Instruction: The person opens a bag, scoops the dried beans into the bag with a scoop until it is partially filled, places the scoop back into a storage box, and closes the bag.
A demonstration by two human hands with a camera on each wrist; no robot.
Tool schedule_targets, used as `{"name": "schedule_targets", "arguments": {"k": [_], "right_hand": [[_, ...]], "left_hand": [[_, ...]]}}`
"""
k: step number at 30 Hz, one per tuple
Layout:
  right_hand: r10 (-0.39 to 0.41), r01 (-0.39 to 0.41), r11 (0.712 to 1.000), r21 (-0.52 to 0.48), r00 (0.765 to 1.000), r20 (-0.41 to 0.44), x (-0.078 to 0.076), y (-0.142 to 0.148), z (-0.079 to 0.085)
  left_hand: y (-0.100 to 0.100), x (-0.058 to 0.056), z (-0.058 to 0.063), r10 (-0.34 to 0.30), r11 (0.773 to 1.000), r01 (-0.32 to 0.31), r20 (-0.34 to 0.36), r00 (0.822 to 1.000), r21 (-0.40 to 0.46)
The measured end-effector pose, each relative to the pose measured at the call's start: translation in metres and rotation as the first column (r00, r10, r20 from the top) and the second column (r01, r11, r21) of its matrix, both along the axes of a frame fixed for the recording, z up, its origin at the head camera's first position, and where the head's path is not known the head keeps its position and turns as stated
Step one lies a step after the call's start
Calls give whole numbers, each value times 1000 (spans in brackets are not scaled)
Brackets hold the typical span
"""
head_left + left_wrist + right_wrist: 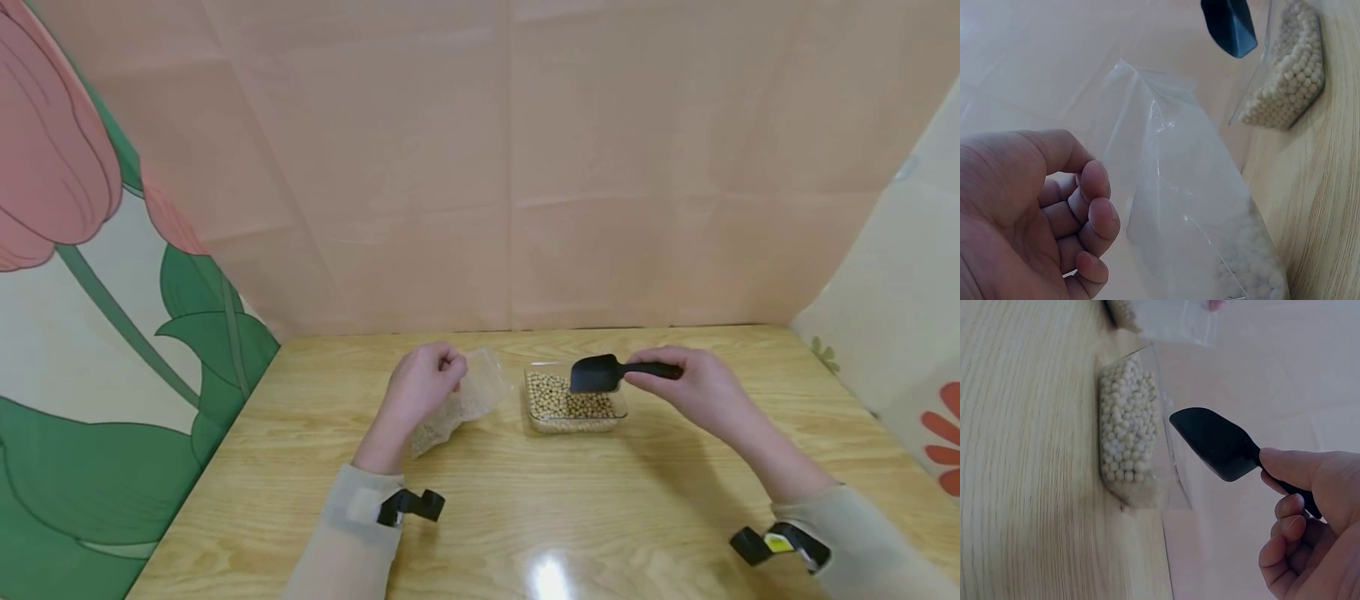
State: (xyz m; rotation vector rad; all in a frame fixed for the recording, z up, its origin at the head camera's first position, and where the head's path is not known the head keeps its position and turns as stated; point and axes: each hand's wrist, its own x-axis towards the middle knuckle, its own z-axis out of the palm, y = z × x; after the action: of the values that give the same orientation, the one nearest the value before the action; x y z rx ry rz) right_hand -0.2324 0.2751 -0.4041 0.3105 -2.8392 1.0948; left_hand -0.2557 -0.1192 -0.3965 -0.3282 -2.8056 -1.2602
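My right hand (pixel 693 379) pinches a black scoop (pixel 596 375) by its handle, blade above a clear container (pixel 1175 494) of pale beans (pixel 1125 425). To its left, my left hand (pixel 427 379) pinches a clear bag (pixel 483 385) near the rim. Beyond the wooden table (pixel 480 517) rises a pinkish backdrop (pixel 375 167).

scoop (pixel 595 375) was black | beads (pixel 549 397) were pale beige | box (pixel 576 419) was clear | bag (pixel 483 387) was translucent, milky | tabletop (pixel 465 533) was light yellow-brown with wavy wood grain | backdrop (pixel 510 167) was plain peach-pink | left panel (pixel 82 342) showed pink tulips (pixel 52 133), green leaves (pixel 97 475) on white | right panel (pixel 918 292) bore a red flower (pixel 947 432) on off-white | sleeves (pixel 337 542) were pale beige
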Motion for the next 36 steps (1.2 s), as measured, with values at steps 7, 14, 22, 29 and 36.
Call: {"name": "schedule_targets", "arguments": {"k": [7,14,22,29,36], "right_hand": [[50,-47,996,73,998,-37,-7,4,-1],[71,-69,989,131,997,-9,-13,7,2],[84,-83,983,161,996,-4,-18,5,0],[97,-98,984,147,995,15,-23,-1,-6],[113,-117,988,105,992,47,-27,-5,-15]], "left_hand": [[-1,0,-1,-8,1000,8,-4,1000,3],[0,2,1,-6,1000,6,9,1000,3],[0,2,1,-4,1000,4,6,1000,-9],[0,2,1,-11,1000,11,6,1000,1],[0,1,0,-11,1000,11,2,1000,7]]}}
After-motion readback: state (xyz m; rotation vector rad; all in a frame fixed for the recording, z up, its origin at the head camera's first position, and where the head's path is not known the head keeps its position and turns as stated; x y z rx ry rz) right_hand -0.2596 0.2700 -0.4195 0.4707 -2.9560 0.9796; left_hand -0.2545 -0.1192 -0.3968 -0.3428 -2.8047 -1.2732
